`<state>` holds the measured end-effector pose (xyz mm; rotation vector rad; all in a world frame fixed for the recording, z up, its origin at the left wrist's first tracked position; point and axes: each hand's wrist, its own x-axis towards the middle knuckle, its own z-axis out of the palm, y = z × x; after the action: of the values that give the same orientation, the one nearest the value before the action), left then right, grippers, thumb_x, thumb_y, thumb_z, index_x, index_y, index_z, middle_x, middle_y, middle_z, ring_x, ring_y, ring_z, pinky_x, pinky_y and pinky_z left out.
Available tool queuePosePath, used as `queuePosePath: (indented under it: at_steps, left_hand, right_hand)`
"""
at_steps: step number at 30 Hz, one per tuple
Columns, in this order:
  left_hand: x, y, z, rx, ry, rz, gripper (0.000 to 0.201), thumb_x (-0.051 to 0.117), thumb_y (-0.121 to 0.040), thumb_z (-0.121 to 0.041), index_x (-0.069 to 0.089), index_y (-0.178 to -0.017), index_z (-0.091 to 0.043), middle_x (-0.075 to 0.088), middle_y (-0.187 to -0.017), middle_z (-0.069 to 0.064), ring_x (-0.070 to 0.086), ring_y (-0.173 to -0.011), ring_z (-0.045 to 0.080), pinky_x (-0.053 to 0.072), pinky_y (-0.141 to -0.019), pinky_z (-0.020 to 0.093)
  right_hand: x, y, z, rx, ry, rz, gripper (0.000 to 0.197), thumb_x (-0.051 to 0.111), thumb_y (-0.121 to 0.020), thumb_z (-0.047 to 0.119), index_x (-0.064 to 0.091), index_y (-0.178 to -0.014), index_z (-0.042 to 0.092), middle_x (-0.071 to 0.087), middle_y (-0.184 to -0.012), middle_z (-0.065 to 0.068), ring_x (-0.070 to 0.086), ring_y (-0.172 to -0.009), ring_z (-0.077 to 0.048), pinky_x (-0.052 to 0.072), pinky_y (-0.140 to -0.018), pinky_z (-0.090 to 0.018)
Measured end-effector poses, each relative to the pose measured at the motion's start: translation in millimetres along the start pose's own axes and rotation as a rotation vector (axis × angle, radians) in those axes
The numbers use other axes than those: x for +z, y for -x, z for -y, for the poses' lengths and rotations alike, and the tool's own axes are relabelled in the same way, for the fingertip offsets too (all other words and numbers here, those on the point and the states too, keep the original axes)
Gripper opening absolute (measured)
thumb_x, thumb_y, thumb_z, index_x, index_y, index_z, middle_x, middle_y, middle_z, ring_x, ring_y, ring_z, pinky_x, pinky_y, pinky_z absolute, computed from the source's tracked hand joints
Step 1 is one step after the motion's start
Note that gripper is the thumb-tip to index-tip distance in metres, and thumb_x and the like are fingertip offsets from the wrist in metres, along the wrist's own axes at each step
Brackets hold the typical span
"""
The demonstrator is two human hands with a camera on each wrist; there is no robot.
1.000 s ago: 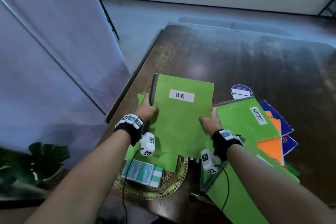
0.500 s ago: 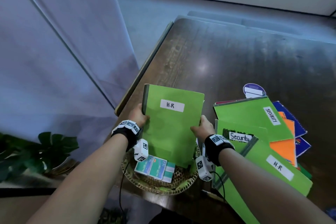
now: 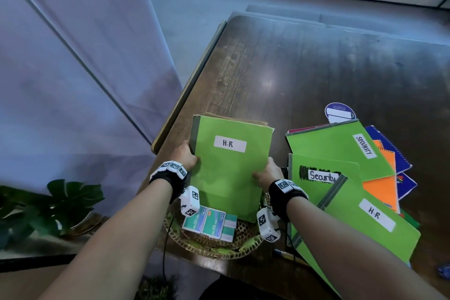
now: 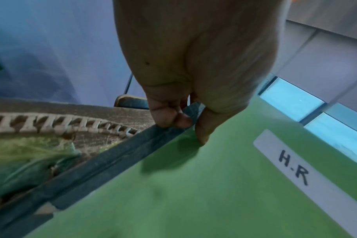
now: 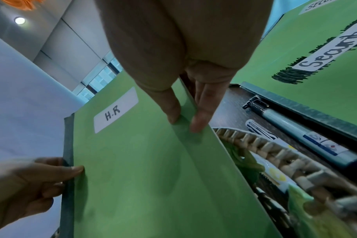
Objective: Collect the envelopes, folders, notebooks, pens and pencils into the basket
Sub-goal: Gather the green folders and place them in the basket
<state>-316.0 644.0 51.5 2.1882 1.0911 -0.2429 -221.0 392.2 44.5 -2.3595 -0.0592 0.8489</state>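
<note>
A green folder labelled H.R (image 3: 231,168) (image 4: 224,185) (image 5: 145,161) stands tilted with its lower end inside the woven basket (image 3: 209,248). My left hand (image 3: 186,157) (image 4: 183,122) grips its dark spine edge. My right hand (image 3: 264,174) (image 5: 183,122) pinches its right edge between thumb and fingers. Brown papers show behind the folder's top. Staple boxes (image 3: 210,223) lie in the basket in front of the folder. To the right, more green folders (image 3: 338,143) (image 3: 365,221), an orange notebook (image 3: 381,190) and blue notebooks (image 3: 392,146) lie stacked on the table. Pens (image 5: 291,128) lie between basket and folders.
The dark wooden table (image 3: 316,68) extends far ahead. A purple round card (image 3: 339,112) peeks from behind the stack. A pale curtain (image 3: 73,68) hangs at the left, with a leafy plant (image 3: 60,204) on the floor below it.
Both hands have brought the H.R folder toward me and down; its lower end now sits in the basket behind the staple boxes. More of the right-hand stack is uncovered.
</note>
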Motion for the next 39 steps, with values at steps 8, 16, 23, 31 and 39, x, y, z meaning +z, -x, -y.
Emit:
queuePosePath:
  at_steps: [8,16,23,31,39]
  left_hand:
    - [5,-5,11,-0.009,0.136,0.02,0.047,0.071,-0.087,-0.019,0.047,-0.126,-0.009,0.064,-0.124,0.013,0.063,-0.11,0.032,0.048,-0.1,0.042]
    - [10,-5,2,-0.048,0.094,-0.047,0.053,0.074,-0.084,-0.019,0.049,-0.129,-0.006,0.061,-0.128,0.015,0.061,-0.113,0.035,0.049,-0.098,0.042]
    - [20,20,-60,0.188,-0.083,-0.348,0.075,0.067,-0.085,-0.013,0.029,-0.149,-0.013,0.033,-0.145,0.012,0.05,-0.09,0.017,0.039,-0.069,0.026]
    - [88,41,-178,0.634,0.094,-0.119,0.033,0.062,-0.093,-0.017,0.053,-0.124,-0.013,0.054,-0.119,0.005,0.057,-0.098,0.017,0.053,-0.09,0.038]
    - [198,76,-261,0.635,0.034,0.28,0.034,0.063,-0.095,-0.033,0.059,-0.124,-0.015,0.062,-0.117,0.001,0.059,-0.102,0.015,0.052,-0.093,0.032]
  right_hand:
    - [4,-3,4,-0.007,0.056,0.024,0.035,0.066,-0.092,0.022,0.038,-0.113,0.021,0.063,-0.113,-0.01,0.064,-0.099,-0.031,0.055,-0.091,-0.047]
    - [3,-8,1,-0.028,0.082,0.025,0.034,0.066,-0.092,0.024,0.041,-0.116,0.023,0.065,-0.118,-0.009,0.065,-0.103,-0.03,0.054,-0.092,-0.045]
    - [-30,-16,-8,-0.046,0.179,0.076,0.062,0.065,-0.09,0.037,0.037,-0.142,0.017,0.056,-0.136,-0.009,0.06,-0.115,-0.026,0.051,-0.096,-0.038]
    - [-119,-27,-72,0.047,0.093,-0.042,0.061,0.057,-0.089,0.031,0.038,-0.145,0.017,0.06,-0.128,-0.011,0.056,-0.08,-0.013,0.05,-0.069,-0.029]
    - [-231,-28,-187,0.262,0.137,-0.13,0.049,0.061,-0.091,0.033,0.05,-0.135,0.013,0.057,-0.132,-0.011,0.057,-0.114,-0.028,0.047,-0.087,-0.033]
